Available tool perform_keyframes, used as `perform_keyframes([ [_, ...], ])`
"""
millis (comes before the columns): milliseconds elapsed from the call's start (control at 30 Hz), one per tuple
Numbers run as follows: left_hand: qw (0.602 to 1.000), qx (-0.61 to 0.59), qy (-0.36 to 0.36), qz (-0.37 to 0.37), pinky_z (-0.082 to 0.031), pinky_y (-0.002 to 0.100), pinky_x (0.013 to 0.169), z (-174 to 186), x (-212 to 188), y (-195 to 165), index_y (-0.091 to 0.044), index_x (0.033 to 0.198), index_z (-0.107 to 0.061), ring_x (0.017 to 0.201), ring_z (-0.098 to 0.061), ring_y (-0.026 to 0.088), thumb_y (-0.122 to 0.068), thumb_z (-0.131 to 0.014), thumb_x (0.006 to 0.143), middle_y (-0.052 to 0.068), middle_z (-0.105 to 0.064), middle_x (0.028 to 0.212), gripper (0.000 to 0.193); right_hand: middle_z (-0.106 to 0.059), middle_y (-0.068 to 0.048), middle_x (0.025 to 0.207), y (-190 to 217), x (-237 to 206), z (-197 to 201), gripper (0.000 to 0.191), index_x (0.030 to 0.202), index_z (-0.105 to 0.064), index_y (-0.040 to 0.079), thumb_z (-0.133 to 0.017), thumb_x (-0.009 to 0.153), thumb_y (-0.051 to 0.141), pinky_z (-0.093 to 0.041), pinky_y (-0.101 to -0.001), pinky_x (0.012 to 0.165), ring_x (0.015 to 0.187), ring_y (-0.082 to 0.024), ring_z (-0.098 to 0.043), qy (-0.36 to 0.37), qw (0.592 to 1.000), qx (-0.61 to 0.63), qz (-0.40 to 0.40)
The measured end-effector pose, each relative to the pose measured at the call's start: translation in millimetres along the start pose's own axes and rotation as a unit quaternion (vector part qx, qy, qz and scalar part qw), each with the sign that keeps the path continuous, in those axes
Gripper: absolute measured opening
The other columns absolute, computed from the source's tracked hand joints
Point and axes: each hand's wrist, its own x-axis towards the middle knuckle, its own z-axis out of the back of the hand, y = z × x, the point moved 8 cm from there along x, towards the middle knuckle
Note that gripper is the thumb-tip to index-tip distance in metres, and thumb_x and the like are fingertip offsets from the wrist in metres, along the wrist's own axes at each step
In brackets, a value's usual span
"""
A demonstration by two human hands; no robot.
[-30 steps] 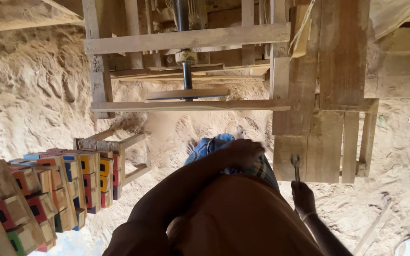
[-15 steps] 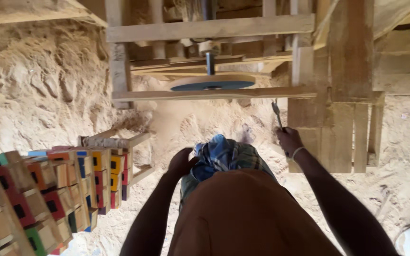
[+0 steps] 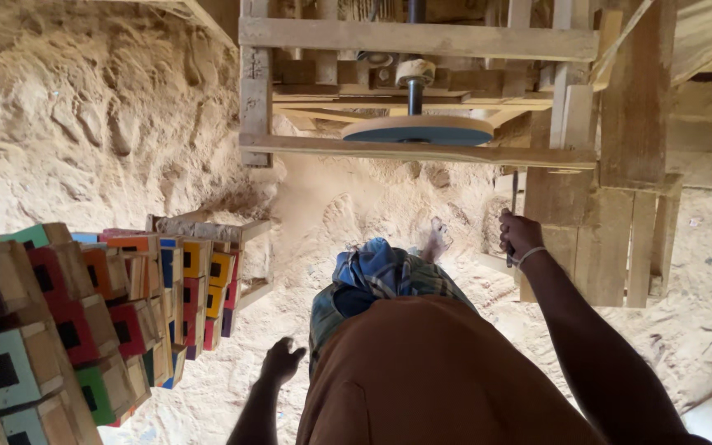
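My right hand (image 3: 519,235) is raised beside the wooden frame (image 3: 422,39) and is closed around a thin metal tool (image 3: 513,194) whose blade points up. My left hand (image 3: 283,362) hangs low beside my body with fingers spread, holding nothing, close to the stack of painted wooden boxes (image 3: 117,305). A round blue-rimmed disc (image 3: 418,129) sits on a vertical metal shaft (image 3: 414,49) inside the frame, above a wooden crossbar (image 3: 414,152). My brown shirt and blue checked cloth fill the lower middle.
Sandy ground (image 3: 84,132) spreads all around. Upright planks (image 3: 611,222) of the frame stand just right of my right hand. The coloured boxes crowd the lower left. A bare foot (image 3: 435,241) shows on the sand below the frame.
My right hand with the tool has lowered slightly beside the frame. My left hand has dropped from the checked cloth down to my side. The view has shifted so the disc sits higher.
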Motion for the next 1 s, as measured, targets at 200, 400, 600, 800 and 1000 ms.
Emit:
perform_keyframes([
  [200,0.993,-0.03,-0.063,-0.096,-0.051,0.044,0.104,13,39,-61,-0.008,0.134,-0.062,0.126,-0.063,0.037,-0.039,-0.07,0.091,0.019,-0.067,0.132,0.053,-0.049,0.007,0.064,15,-8,-6,0.017,0.084,-0.062,0.016,-0.071,0.096,0.023,-0.033,-0.0258,0.044,0.048,-0.006,-0.042,-0.025,0.999,0.0,-0.02],
  [400,0.98,-0.124,-0.09,-0.128,-0.054,0.043,0.099,28,55,-93,-0.009,0.136,-0.06,0.117,-0.069,0.033,-0.029,-0.071,0.089,0.015,-0.069,0.132,0.053,-0.05,0.006,0.065,25,-13,-11,0.007,0.088,-0.065,0.016,-0.069,0.093,0.016,-0.032,-0.027,0.043,0.048,-0.006,-0.042,-0.019,1.0,-0.008,-0.017],
  [600,0.99,-0.085,-0.074,-0.088,-0.052,0.043,0.103,10,39,-65,-0.008,0.135,-0.061,0.123,-0.066,0.033,-0.031,-0.073,0.088,0.015,-0.069,0.132,0.054,-0.047,0.005,0.063,34,-9,-10,0.016,0.086,-0.06,0.015,-0.069,0.097,0.022,-0.034,-0.0283,0.041,0.047,-0.007,-0.041,0.008,1.0,0.01,0.003],
  [800,0.998,-0.039,-0.023,-0.041,-0.049,0.042,0.111,-21,12,-37,-0.007,0.138,-0.059,0.132,-0.061,0.032,-0.039,-0.075,0.088,0.017,-0.066,0.138,0.062,-0.043,0.003,0.059,53,-2,-7,0.007,0.092,-0.065,0.019,-0.068,0.095,0.024,-0.034,-0.0316,0.038,0.042,-0.012,-0.04,0.019,0.997,0.018,0.076],
  [1000,1.0,-0.008,-0.004,-0.01,-0.049,0.043,0.108,-27,16,-39,-0.011,0.138,-0.06,0.131,-0.061,0.033,-0.037,-0.073,0.089,0.015,-0.066,0.137,0.057,-0.05,0.004,0.068,58,-6,-7,0.019,0.101,-0.065,0.011,-0.072,0.098,0.029,-0.036,-0.0256,0.044,0.05,-0.007,-0.042,0.063,0.988,0.087,0.109],
])
